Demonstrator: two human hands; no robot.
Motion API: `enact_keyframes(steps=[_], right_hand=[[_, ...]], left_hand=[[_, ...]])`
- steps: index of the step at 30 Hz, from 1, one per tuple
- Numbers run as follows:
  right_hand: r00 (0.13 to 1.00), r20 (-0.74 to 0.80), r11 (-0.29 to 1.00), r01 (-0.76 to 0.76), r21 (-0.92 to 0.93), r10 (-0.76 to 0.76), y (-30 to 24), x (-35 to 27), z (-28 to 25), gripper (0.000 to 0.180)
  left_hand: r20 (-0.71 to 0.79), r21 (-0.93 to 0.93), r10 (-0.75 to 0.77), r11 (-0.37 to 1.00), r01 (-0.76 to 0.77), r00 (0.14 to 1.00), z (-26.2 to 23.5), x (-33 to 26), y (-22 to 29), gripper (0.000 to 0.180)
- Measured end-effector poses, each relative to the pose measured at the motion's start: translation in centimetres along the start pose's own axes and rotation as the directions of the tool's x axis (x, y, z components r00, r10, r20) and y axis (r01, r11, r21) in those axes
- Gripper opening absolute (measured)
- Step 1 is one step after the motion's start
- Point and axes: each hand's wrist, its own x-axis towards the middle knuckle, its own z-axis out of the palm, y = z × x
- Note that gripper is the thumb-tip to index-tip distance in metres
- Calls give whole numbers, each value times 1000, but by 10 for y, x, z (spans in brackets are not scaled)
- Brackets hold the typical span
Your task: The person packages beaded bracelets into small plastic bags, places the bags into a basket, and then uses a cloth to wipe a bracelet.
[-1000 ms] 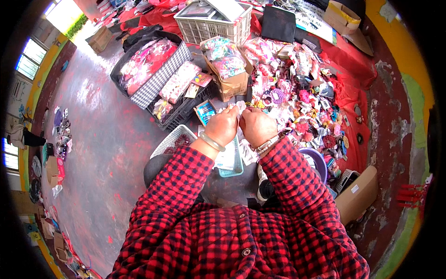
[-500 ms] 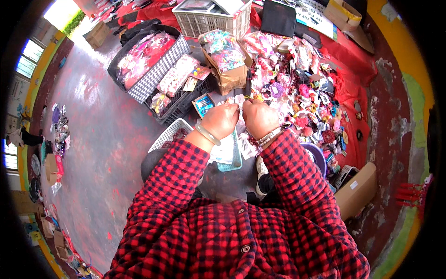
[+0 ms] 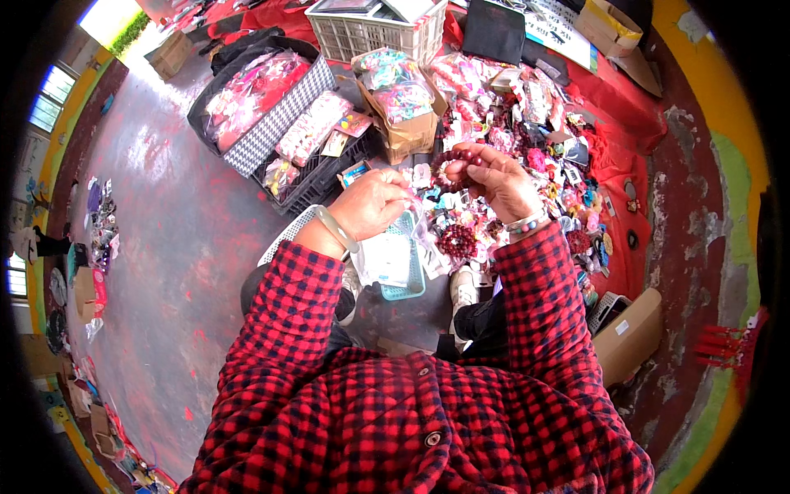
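Beads, dark red and strung in a ring [image 3: 457, 162], hang from my right hand [image 3: 500, 177], up in front of me and over the pile of small things on the floor. The right grip is pinching the bead ring between thumb and fingers. My left hand [image 3: 372, 202] is close beside it, with its fingers curled in. I cannot tell if that grip is pinching anything. The two hands are near but not touching.

Under my hands lies a flat blue tray [image 3: 401, 262] with a clear bag on it. Just past it is a big heap of bright hair clips and bows [image 3: 527, 123] spread on a red cloth [image 3: 634, 140].

On my left sits a long black crate [image 3: 317, 177] full of flat packets in pink and white. Beside it is a black-and-white checked basket [image 3: 271, 136] with pink packets inside. A brown cardboard box [image 3: 409, 132] stands just ahead, stuffed with shiny packets. Farther off is a white plastic basket [image 3: 374, 33]. A white sign with dark writing [image 3: 559, 33] lies flat at the top right, next to a black square pad [image 3: 492, 31]. Another brown box [image 3: 629, 337] sits low on my right.
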Motion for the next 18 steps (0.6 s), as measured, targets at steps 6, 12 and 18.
enact_keyframes(steps=[6,12,18], right_hand=[[993,108,996,-46,79,37,-4,-6,4,28],[976,181,980,-144,141,117,0,-3,18,31],[994,-5,994,-111,19,111,14,6,12,32]], left_hand=[[20,-321,72,945,-62,997,-5,0,6,20],[144,-491,67,871,13,987,5,5,6,18],[123,-534,14,844,54,992,-1,9,12,18]])
